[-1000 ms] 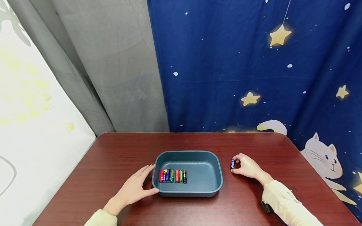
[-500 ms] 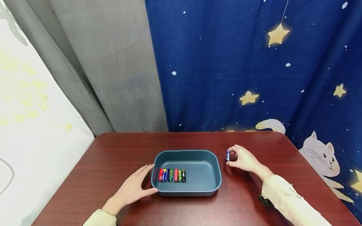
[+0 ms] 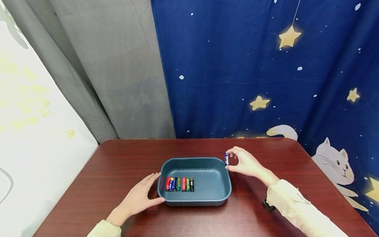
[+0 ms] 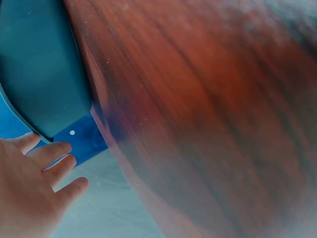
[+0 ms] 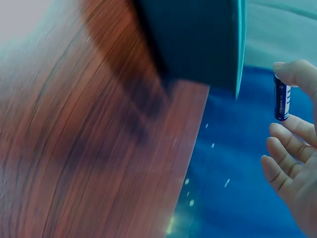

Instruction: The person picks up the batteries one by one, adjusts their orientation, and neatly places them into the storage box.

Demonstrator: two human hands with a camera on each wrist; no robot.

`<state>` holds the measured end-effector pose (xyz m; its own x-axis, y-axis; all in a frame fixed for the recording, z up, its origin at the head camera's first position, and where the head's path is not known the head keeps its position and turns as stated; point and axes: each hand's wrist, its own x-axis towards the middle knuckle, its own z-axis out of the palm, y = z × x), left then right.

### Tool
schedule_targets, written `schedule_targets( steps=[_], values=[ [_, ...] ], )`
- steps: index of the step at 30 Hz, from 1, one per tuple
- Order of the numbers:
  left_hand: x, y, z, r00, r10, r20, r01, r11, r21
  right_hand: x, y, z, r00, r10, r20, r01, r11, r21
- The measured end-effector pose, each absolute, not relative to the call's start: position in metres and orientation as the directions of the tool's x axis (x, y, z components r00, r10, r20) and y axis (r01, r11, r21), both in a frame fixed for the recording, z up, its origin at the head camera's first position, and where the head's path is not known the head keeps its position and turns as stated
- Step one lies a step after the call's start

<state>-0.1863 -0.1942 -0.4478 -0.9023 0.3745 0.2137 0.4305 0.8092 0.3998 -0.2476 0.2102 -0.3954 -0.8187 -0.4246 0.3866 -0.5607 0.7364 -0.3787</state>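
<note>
A blue and white battery is pinched end to end between the thumb and a finger of my right hand, close by the tray's far right corner. In the right wrist view the same battery shows whole, the other fingers spread below it. My left hand rests with extended fingers at the left rim of a dark teal tray; the left wrist view has its fingertips right at the rim. Inside the tray, on its left half, several batteries lie side by side in a row: red, blue, green and black.
The tray stands on a reddish-brown wooden table. Behind the table's far edge hang a grey curtain and a blue curtain with stars. A white printed cloth hangs on the left.
My right hand has lifted the blue battery from the table on the right and carried it left to the tray's far right corner. The left hand has stayed at the rim.
</note>
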Motion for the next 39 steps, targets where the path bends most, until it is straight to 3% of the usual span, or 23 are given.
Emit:
schedule_targets(
  steps=[12,25,39],
  values=[
    [-0.188,-0.195,-0.449,-0.899,0.378,0.222,0.437,0.812,0.387,-0.243,0.164,-0.404,-0.755,-0.541,0.37,-0.655,0.652,-0.382],
    [-0.188,-0.195,-0.45,-0.896,0.384,0.224,0.443,0.81,0.384,-0.243,0.131,-0.426,-0.768,-0.602,0.22,-0.638,0.687,-0.348],
    [-0.187,-0.195,-0.45,-0.899,0.38,0.219,0.438,0.808,0.393,-0.244,0.109,-0.438,-0.735,-0.667,0.12,-0.666,0.679,-0.309]
  ],
)
